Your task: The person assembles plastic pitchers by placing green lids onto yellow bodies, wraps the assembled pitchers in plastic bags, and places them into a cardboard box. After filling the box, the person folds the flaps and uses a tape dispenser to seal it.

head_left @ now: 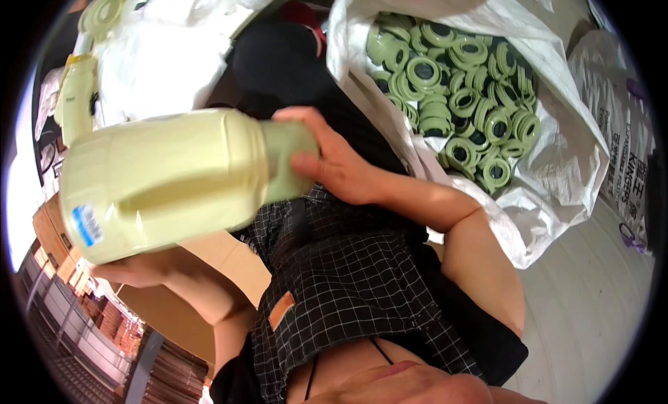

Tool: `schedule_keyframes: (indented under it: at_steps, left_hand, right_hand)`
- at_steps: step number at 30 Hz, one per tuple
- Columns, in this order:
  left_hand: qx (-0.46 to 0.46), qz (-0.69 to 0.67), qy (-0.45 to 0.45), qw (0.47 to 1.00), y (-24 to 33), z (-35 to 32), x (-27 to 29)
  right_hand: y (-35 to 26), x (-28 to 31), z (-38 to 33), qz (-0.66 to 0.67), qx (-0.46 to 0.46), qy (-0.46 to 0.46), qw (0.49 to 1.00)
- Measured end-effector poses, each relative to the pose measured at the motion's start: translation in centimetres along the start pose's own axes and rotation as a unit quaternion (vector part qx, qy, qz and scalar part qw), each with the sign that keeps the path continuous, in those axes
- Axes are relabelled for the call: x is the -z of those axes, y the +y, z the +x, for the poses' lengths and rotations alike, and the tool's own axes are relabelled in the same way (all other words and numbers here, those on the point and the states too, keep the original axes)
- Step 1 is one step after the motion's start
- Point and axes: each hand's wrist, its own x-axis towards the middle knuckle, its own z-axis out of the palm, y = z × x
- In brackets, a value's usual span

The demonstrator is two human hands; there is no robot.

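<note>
A pale yellow-green thermos jug (174, 164) lies sideways in the air in front of my body, its side handle facing me. A blue and white sticker sits near its base. My left hand (142, 268) supports it from beneath at the base end, most of its fingers hidden behind the jug. At the other end, my right hand (337, 157) is wrapped round the darker green collar or lid (287, 160), thumb on the near side. Whether this green part is screwed on or only held against the jug, I cannot tell.
To the right, a white woven sack (567, 188) stands wide open, holding many green ring-shaped parts (456, 112) with dark centres. Another yellowish jug (78, 98) stands at far left beside white plastic wrapping (167, 63). Cardboard boxes (52, 226) are at lower left, a printed plastic bag (616, 125) at far right.
</note>
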Motion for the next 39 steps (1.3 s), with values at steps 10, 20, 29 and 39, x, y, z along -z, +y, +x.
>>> schedule_keyframes:
  at_steps: [10,20,29,39]
  left_hand:
    - [0.235,-0.036,-0.4,0.885,-9.7,-2.7,-8.2]
    - [0.083,0.391,-0.362,0.842,-0.5,-6.4,-0.5]
    - [0.204,0.236,-0.31,0.898,-2.8,-9.0,3.4]
    - [0.151,0.055,-0.416,0.895,-4.4,-8.7,4.4]
  right_hand:
    - [20.8,30.0,-2.7,-0.604,-0.344,0.022,0.719]
    - [30.0,29.4,-11.4,-0.659,-0.467,-0.12,0.578]
    - [14.4,30.2,-5.5,-0.337,-0.221,0.213,0.89]
    - [-7.3,0.3,9.1,-0.358,0.23,-0.214,0.879]
